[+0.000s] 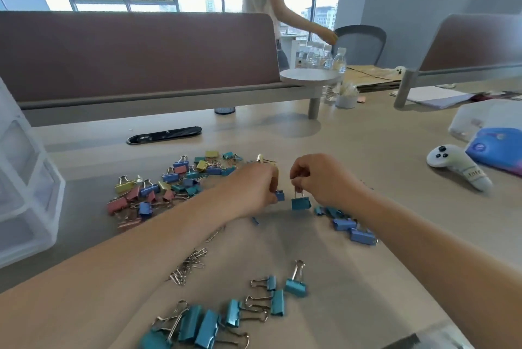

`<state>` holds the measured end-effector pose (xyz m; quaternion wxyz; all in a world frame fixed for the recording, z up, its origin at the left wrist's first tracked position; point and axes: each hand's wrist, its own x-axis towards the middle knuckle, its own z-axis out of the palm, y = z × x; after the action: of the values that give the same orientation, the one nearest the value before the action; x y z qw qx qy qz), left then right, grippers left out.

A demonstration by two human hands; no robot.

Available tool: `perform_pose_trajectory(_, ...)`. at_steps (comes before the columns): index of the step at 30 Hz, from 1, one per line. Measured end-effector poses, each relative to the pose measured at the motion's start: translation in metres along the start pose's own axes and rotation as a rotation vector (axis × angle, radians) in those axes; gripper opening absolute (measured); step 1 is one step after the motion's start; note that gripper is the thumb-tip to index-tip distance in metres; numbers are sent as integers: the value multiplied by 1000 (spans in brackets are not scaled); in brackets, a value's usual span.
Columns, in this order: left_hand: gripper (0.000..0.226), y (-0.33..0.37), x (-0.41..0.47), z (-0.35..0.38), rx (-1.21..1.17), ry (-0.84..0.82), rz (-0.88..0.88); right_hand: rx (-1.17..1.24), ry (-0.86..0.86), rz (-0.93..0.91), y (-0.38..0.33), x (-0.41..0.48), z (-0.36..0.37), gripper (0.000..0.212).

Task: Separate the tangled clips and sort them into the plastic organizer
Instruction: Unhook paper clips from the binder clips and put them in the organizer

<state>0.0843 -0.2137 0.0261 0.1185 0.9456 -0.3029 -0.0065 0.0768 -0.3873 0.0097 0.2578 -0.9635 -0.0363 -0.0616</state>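
My left hand pinches a small blue binder clip just above the table. Close beside it, my right hand pinches the wire handles of a teal binder clip that hangs below its fingers. A mixed pile of coloured clips lies to the left. Sorted blue clips lie under my right forearm. Teal clips lie in a group near the front edge, and silver paper clips lie beside my left forearm. The clear plastic organizer with drawers stands at the far left.
A white game controller and a blue packet lie at the right. A black cable slot is set in the table behind the pile. Beyond a brown divider a person stands near water bottles.
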Motion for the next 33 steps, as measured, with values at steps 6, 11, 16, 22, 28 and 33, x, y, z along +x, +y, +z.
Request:
perform_pose_trajectory(6,11,32,10,28,5,-80,45,-220,-93,21,23,-16,-8,12)
perform_pose_trajectory(11,16,43,13,35,-11,-98,60,-352,-97,16,30,-25,-11,19)
perform_pose_trajectory(16,20,41,5,27,-64,-65,104,-361,-62,-6,27,-34,-17,18)
perform_pose_trajectory(22,18,5,-21,2,-86,-11,37,-292,-20,-65,-3,-38,-2,17)
perform_pose_trajectory(28,17,-37,-61,-19,-55,16,-76,-287,-137,-123,-43,-35,30,24)
perform_pose_trajectory(33,15,-73,-100,-31,-14,44,-174,-362,-240,-153,-75,-31,53,32)
